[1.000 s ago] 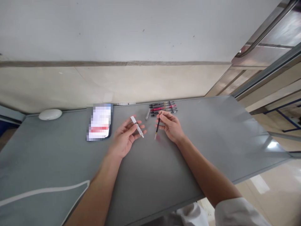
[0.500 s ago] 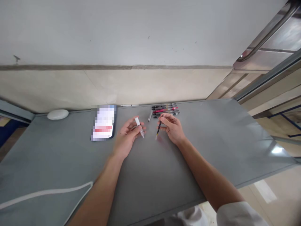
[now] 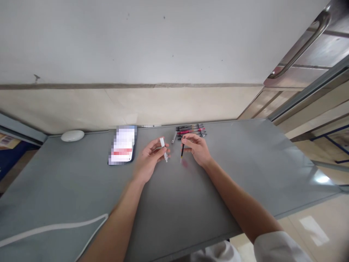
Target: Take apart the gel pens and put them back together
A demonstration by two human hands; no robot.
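Note:
My left hand is closed around a white pen barrel, its clear lower end pointing down toward me. Between the thumb and fingers of my right hand is a thin black pen refill with a yellowish band near its lower end. Both pieces are above the table, side by side with a gap between them. Just beyond my fingers, a short clear-and-silver pen part rests on the tabletop. Several pens, dark ones and a pink one, lie in a row behind my right hand.
A phone with a lit, blurred screen lies left of my left hand. Along the wall edge are a thin white pen-like piece and a white oval device. A white cable crosses the grey table at front left.
The view has shifted slightly. Both hands keep their holds; the barrel and the refill now stand a little more upright.

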